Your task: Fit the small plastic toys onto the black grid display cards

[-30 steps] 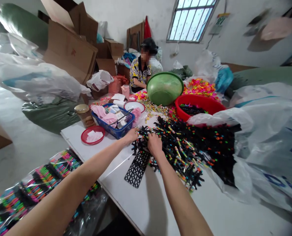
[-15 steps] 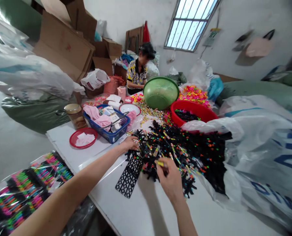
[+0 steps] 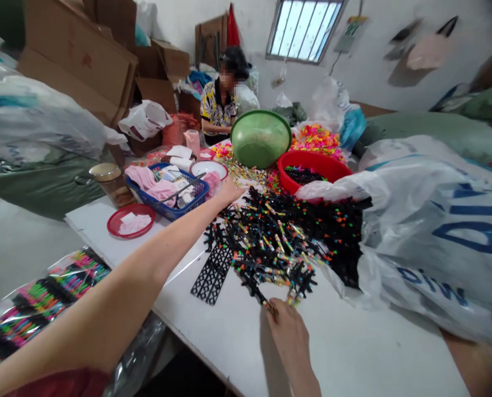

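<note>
A heap of small black pieces with coloured tips and printed tubes (image 3: 271, 237) covers the middle of the white table (image 3: 238, 342). My left hand (image 3: 230, 193) reaches to the heap's far left edge, beside the white dish; its fingers are blurred and whatever is under them cannot be made out. Closer to me, at the heap's near edge, my right hand (image 3: 285, 320) pinches a black piece with a printed tube (image 3: 266, 303). Left of that hand, a black lattice tray (image 3: 212, 275) lies flat.
Left on the table are a blue basket (image 3: 169, 212), a red basket (image 3: 112, 227) and a jar (image 3: 109, 187). Behind the heap are a green basin (image 3: 260, 138) and a red basin (image 3: 341, 170). A large plastic bag (image 3: 428, 237) lies right. A person (image 3: 219, 102) sits opposite.
My left hand has moved forward, from the heap's near left side to its far edge. My right hand has drawn back toward me with a black piece. The view has shifted slightly.
</note>
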`<state>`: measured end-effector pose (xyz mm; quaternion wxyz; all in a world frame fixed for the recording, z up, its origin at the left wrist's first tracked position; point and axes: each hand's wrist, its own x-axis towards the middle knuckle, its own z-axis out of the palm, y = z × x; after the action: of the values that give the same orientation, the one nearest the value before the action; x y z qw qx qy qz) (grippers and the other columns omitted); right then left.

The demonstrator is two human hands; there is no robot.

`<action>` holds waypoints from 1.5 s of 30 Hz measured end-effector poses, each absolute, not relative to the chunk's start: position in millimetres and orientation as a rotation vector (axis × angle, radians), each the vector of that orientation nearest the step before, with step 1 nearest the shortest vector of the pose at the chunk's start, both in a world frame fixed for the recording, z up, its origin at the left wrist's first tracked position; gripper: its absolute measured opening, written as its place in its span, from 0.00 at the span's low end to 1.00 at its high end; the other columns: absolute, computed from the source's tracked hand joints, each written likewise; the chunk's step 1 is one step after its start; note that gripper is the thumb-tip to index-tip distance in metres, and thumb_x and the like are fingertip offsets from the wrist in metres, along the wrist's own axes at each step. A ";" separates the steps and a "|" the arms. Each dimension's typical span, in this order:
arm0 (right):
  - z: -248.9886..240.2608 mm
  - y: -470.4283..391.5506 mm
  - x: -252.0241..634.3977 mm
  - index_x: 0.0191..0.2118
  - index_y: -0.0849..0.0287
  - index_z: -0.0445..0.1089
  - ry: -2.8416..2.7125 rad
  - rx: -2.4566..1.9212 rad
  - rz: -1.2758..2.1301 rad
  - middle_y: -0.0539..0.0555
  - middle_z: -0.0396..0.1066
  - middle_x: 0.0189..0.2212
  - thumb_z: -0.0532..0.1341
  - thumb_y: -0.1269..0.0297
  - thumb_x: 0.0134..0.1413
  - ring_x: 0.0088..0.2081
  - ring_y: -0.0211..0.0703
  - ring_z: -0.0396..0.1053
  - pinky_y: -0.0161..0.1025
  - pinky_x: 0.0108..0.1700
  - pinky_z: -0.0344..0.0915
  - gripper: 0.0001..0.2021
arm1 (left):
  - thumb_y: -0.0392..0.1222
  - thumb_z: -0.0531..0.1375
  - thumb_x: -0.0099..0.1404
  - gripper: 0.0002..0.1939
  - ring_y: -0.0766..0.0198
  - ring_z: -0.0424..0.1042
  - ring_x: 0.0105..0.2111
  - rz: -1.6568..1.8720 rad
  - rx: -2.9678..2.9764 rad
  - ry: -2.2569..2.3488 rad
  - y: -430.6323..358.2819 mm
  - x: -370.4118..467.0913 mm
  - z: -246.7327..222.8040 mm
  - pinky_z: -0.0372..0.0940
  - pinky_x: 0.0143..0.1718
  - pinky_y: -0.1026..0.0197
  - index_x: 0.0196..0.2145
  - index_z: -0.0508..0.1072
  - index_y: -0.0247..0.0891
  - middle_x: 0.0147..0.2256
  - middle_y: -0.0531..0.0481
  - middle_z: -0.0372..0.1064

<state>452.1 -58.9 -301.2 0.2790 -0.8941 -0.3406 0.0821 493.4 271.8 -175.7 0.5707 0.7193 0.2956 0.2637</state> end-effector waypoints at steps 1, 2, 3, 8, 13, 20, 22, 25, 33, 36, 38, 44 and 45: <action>-298.6 -58.7 451.1 0.32 0.56 0.70 -0.992 -2.460 0.180 0.55 0.71 0.30 0.53 0.66 0.50 0.37 0.49 0.68 0.43 0.41 0.62 0.08 | 0.32 0.60 0.56 0.29 0.52 0.58 0.54 0.635 1.907 0.651 272.5 494.1 -169.3 0.56 0.53 0.50 0.55 0.57 0.35 0.53 0.38 0.58; -297.4 -59.4 449.9 0.31 0.56 0.69 -1.044 -2.491 0.173 0.55 0.71 0.30 0.52 0.68 0.50 0.37 0.49 0.68 0.43 0.41 0.61 0.09 | 0.31 0.57 0.57 0.26 0.51 0.56 0.55 0.593 2.183 0.559 271.8 489.1 -167.4 0.54 0.54 0.49 0.54 0.58 0.35 0.53 0.38 0.57; -297.1 -60.9 448.7 0.31 0.56 0.69 -1.061 -2.495 0.206 0.55 0.71 0.29 0.52 0.68 0.51 0.36 0.48 0.68 0.41 0.39 0.61 0.09 | 0.31 0.55 0.58 0.23 0.51 0.57 0.54 0.488 2.462 0.420 269.6 477.7 -170.1 0.53 0.54 0.49 0.52 0.62 0.34 0.52 0.38 0.59; -292.7 -66.2 447.3 0.32 0.57 0.65 -0.809 -2.088 0.520 0.48 0.64 0.21 0.55 0.56 0.51 0.23 0.38 0.62 0.34 0.26 0.58 0.10 | 0.35 0.59 0.55 0.09 0.54 0.63 0.48 -0.202 3.039 -0.254 237.3 357.5 -234.6 0.55 0.52 0.52 0.37 0.71 0.36 0.42 0.42 0.67; -270.7 -44.4 433.6 0.35 0.58 0.62 -0.533 -1.710 0.523 0.48 0.65 0.24 0.61 0.54 0.46 0.25 0.37 0.64 0.33 0.28 0.62 0.15 | 0.50 0.53 0.63 0.21 0.50 0.56 0.55 -0.019 3.097 -0.066 155.0 270.7 -293.0 0.44 0.57 0.43 0.50 0.64 0.36 0.49 0.40 0.63; -287.0 -38.1 398.7 0.31 0.57 0.66 -0.577 -1.893 0.582 0.50 0.70 0.24 0.60 0.54 0.44 0.28 0.43 0.70 0.40 0.34 0.66 0.12 | 0.48 0.54 0.63 0.26 0.50 0.53 0.58 0.049 2.890 -0.010 58.0 261.9 -305.8 0.46 0.59 0.47 0.56 0.58 0.34 0.54 0.39 0.59; -291.1 -39.0 395.4 0.33 0.57 0.66 -0.563 -1.917 0.563 0.50 0.71 0.25 0.59 0.53 0.46 0.28 0.43 0.70 0.40 0.34 0.67 0.13 | 0.47 0.54 0.63 0.25 0.51 0.52 0.58 0.055 2.828 -0.070 59.8 261.5 -307.2 0.47 0.59 0.48 0.55 0.59 0.34 0.56 0.39 0.57; -290.9 -29.1 392.1 0.35 0.57 0.66 -0.665 -1.937 0.505 0.51 0.72 0.28 0.57 0.53 0.48 0.30 0.43 0.70 0.40 0.37 0.66 0.13 | 0.46 0.54 0.62 0.23 0.54 0.52 0.59 0.070 2.749 -0.234 71.2 260.9 -308.2 0.47 0.61 0.51 0.54 0.61 0.34 0.55 0.39 0.59; -306.4 -9.4 388.5 0.35 0.55 0.69 -1.101 -2.273 0.322 0.54 0.72 0.35 0.54 0.63 0.54 0.36 0.45 0.68 0.41 0.44 0.61 0.07 | 0.46 0.57 0.61 0.23 0.53 0.51 0.59 0.122 2.695 -0.290 76.7 263.9 -314.1 0.45 0.62 0.53 0.51 0.63 0.32 0.53 0.38 0.61; -309.7 -8.0 385.1 0.38 0.55 0.69 -1.218 -2.385 0.276 0.55 0.72 0.37 0.53 0.64 0.55 0.37 0.45 0.68 0.39 0.42 0.61 0.09 | 0.46 0.57 0.60 0.24 0.52 0.50 0.60 0.122 2.676 -0.262 75.5 262.9 -319.5 0.45 0.62 0.51 0.52 0.62 0.32 0.54 0.38 0.60; -307.8 0.5 380.0 0.39 0.57 0.69 -1.164 -2.451 0.275 0.56 0.72 0.35 0.53 0.63 0.55 0.36 0.44 0.69 0.38 0.39 0.62 0.09 | 0.46 0.57 0.60 0.24 0.51 0.52 0.59 0.116 2.665 -0.264 76.4 262.1 -322.2 0.46 0.62 0.49 0.52 0.62 0.33 0.53 0.38 0.61; -290.0 19.7 399.2 0.40 0.59 0.68 -1.221 -2.347 0.507 0.54 0.72 0.34 0.54 0.65 0.54 0.33 0.40 0.69 0.34 0.36 0.62 0.10 | 0.44 0.55 0.62 0.24 0.51 0.54 0.58 0.090 2.654 -0.243 97.0 263.1 -316.4 0.50 0.60 0.48 0.54 0.61 0.33 0.53 0.38 0.61; -286.8 16.4 412.6 0.41 0.58 0.68 -1.275 -2.271 0.555 0.52 0.72 0.34 0.54 0.66 0.53 0.33 0.38 0.69 0.32 0.36 0.61 0.10 | 0.45 0.55 0.62 0.24 0.51 0.53 0.58 0.091 2.649 -0.270 101.6 263.5 -315.0 0.50 0.60 0.48 0.54 0.61 0.33 0.54 0.37 0.60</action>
<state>412.6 16.4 -286.8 0.2371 -0.8286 -0.4650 0.2024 263.5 101.6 -315.0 0.2363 0.9661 -0.0983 0.0332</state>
